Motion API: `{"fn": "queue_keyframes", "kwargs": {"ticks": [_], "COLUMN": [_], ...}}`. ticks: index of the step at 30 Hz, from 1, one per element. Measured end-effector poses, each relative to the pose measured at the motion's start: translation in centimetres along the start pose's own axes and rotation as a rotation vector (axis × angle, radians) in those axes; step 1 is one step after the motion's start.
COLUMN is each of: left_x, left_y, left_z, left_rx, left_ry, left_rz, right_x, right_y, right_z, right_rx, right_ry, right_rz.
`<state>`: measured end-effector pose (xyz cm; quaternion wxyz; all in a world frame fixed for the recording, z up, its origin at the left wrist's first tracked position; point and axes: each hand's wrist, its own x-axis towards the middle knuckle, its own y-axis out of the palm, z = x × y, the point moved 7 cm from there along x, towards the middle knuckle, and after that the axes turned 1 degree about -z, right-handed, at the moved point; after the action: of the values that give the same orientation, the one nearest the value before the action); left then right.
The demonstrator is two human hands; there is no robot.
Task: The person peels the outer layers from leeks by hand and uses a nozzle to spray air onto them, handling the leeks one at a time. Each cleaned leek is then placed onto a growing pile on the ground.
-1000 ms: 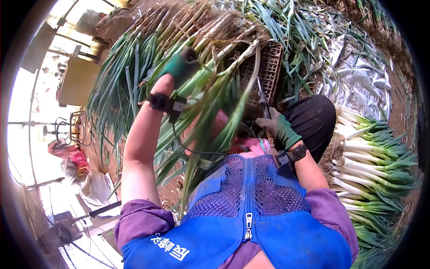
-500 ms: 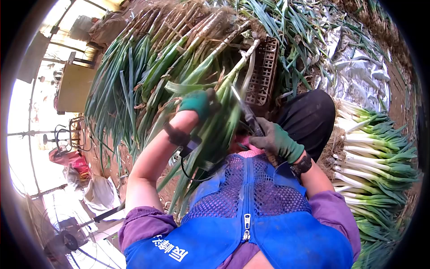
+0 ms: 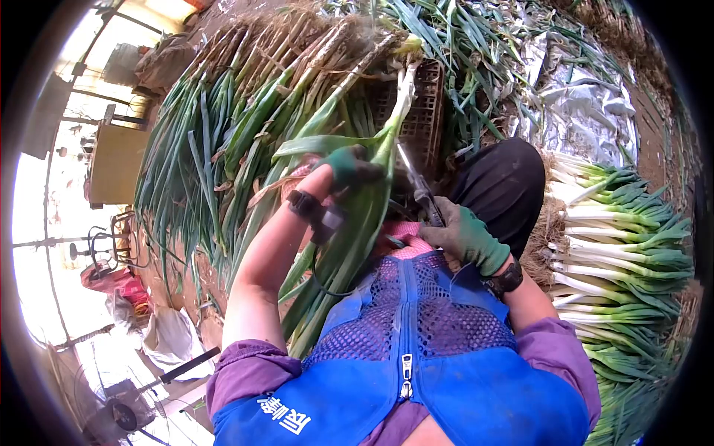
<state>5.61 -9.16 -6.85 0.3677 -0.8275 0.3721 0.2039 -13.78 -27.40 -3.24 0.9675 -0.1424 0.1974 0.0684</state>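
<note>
My left hand (image 3: 352, 168), in a green and dark glove, is closed around the leafy part of a long green onion (image 3: 396, 123). Its pale stalk points up over the crate, and its leaves hang down across my vest. A dry, pinkish-brown strip of leaf (image 3: 279, 186) trails beside that hand. My right hand (image 3: 465, 234), also gloved, grips what looks like an air blow gun (image 3: 422, 195), with a thin silver nozzle angled up beside the stalk. Both fists are apart. A heap of unpeeled green onions (image 3: 230, 123) lies to the left, roots away from me.
A brown plastic crate (image 3: 424, 111) stands ahead. Loose leaves (image 3: 468, 67) and silvery sheeting (image 3: 587, 111) lie at upper right. Cleaned green onions (image 3: 595, 256) are stacked at right, beyond my bent knee (image 3: 506, 193). A fan (image 3: 123, 416) stands at lower left.
My left hand has moved slightly right, and the green onion's stalk now looks whiter and stands more upright over the crate. The blow gun stays close beside it.
</note>
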Motion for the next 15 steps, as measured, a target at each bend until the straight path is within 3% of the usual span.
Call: {"fn": "queue_keyframes", "kwargs": {"ticks": [8,13,15], "left_x": [-1.1,-1.0,-0.4], "left_y": [0.9,0.4,0.9], "left_z": [-0.4,0.4,0.9], "left_rx": [0.017,0.000,0.015], "left_ry": [0.017,-0.010,0.020], "left_rz": [-0.052,-0.052,-0.041], "right_x": [3.6,-0.6,-0.4], "right_y": [-0.9,0.1,-0.3], "right_z": [-1.1,1.2,0.4], "right_rx": [-0.022,-0.047,-0.061], "right_ry": [0.082,0.110,0.094], "right_rz": [-0.076,0.101,0.059]}}
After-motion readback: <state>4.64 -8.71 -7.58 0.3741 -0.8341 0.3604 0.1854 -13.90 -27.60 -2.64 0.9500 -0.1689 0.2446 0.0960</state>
